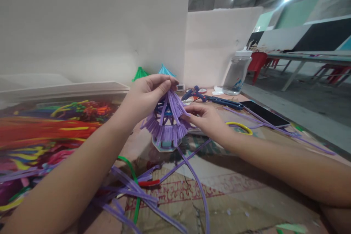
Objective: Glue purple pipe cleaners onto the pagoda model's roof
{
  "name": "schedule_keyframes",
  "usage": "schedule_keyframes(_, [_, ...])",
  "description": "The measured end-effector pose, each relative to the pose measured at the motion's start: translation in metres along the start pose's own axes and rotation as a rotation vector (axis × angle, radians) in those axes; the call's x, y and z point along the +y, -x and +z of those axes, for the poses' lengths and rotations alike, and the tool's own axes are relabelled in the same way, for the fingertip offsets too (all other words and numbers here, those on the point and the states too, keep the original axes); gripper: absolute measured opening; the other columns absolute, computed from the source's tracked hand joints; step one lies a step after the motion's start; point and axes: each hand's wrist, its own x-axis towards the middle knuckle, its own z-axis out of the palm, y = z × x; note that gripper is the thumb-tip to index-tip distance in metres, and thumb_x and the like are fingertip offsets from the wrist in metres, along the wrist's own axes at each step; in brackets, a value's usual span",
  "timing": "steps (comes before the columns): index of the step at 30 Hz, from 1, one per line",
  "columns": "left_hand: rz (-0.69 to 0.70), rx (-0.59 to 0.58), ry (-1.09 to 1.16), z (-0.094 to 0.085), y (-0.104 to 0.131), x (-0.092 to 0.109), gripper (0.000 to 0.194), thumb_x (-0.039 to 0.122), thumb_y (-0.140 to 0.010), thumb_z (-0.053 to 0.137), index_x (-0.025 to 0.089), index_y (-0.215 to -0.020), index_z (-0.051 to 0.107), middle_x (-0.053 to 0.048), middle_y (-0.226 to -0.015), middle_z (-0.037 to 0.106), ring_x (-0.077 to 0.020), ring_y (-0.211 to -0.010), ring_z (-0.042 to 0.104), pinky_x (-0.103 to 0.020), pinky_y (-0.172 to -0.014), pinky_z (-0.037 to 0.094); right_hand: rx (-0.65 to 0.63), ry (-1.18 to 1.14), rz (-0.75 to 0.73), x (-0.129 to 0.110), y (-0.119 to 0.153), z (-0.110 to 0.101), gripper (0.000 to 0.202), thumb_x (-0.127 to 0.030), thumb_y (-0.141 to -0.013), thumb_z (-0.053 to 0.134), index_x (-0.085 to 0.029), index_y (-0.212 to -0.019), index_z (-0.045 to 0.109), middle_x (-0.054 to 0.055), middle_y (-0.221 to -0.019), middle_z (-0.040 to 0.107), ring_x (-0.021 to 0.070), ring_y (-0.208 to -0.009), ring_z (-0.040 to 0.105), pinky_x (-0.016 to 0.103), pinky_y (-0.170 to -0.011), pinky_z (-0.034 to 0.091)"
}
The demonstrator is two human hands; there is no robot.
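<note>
Seen from the head view, there's a pale box to the person's left, heaped with coloured strips, orange and red, yellow, green and pink, blurred towards the near end. On the far right stands a clear bottle with a white lid; I can't tell how full it is.

The worktop is brown with a red scroll border, and loose purple strips straggle over its near part, a green strip and a red piece among them. A small purple model stands upright mid-table; the left hand pinches its peak while the right hand has thumb and finger closed on its sloping roof. Behind are green and blue peaks and a white panel; a glue gun lies just beyond the right hand.

The table's right edge slants past a black phone, with floor beyond, then red chairs and another table. The panel bounds the back; the right hand has more room sideways.
</note>
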Motion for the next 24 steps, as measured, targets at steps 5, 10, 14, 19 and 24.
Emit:
schedule_keyframes(5, [0.008, -0.008, -0.033, -0.002, 0.000, 0.002, 0.025, 0.038, -0.090, 0.065, 0.016, -0.096, 0.075, -0.007, -0.089, 0.074, -0.0169, -0.078, 0.066, -0.026, -0.070, 0.052, -0.024, -0.068, 0.017, -0.001, -0.001, 0.000, 0.020, -0.037, -0.079, 0.069, -0.017, -0.080, 0.067, 0.000, -0.074, 0.062, 0.0121, -0.066, 0.052, 0.030, -0.064, 0.042])
schedule_keyframes(10, [0.051, 0.020, -0.041, -0.014, -0.008, -0.011, 0.028, 0.041, -0.091, 0.064, 0.016, -0.097, 0.074, -0.006, -0.089, 0.073, -0.0158, -0.076, 0.064, -0.025, -0.069, 0.050, 0.060, 0.029, -0.056, 0.001, -0.005, -0.004, 0.023, -0.040, -0.084, 0.065, -0.019, -0.078, 0.060, -0.003, -0.072, 0.057, 0.0115, -0.067, 0.048, 0.029, -0.064, 0.039])
schedule_keyframes(14, [0.025, 0.013, -0.061, -0.021, -0.012, -0.019, 0.032, 0.046, -0.090, 0.065, 0.016, -0.098, 0.073, -0.007, -0.090, 0.073, -0.0159, -0.074, 0.064, -0.026, -0.068, 0.049, 0.070, 0.003, -0.076, -0.001, -0.007, -0.006, 0.020, -0.038, -0.084, 0.066, -0.020, -0.079, 0.061, -0.002, -0.075, 0.060, 0.0116, -0.068, 0.050, 0.029, -0.065, 0.042])
schedule_keyframes(19, [0.027, 0.014, -0.031, -0.022, -0.013, -0.019, 0.031, 0.045, -0.090, 0.065, 0.016, -0.099, 0.073, -0.007, -0.091, 0.072, -0.0160, -0.076, 0.064, -0.026, -0.069, 0.049, -0.063, -0.218, -0.046, -0.010, -0.002, -0.004, 0.020, -0.040, -0.089, 0.063, -0.021, -0.087, 0.056, 0.004, -0.093, 0.073, 0.0134, -0.073, 0.065, 0.033, -0.072, 0.053])
schedule_keyframes(24, [0.020, 0.027, -0.021, -0.021, -0.013, -0.016, 0.032, 0.045, -0.090, 0.065, 0.016, -0.098, 0.073, -0.007, -0.091, 0.072, -0.0164, -0.078, 0.064, -0.026, -0.072, 0.050, -0.153, -0.198, -0.058, -0.011, 0.003, -0.002, 0.012, -0.033, -0.094, 0.055, -0.023, -0.090, 0.051, -0.007, -0.057, 0.055, 0.0098, -0.051, 0.053, 0.025, -0.052, 0.044])
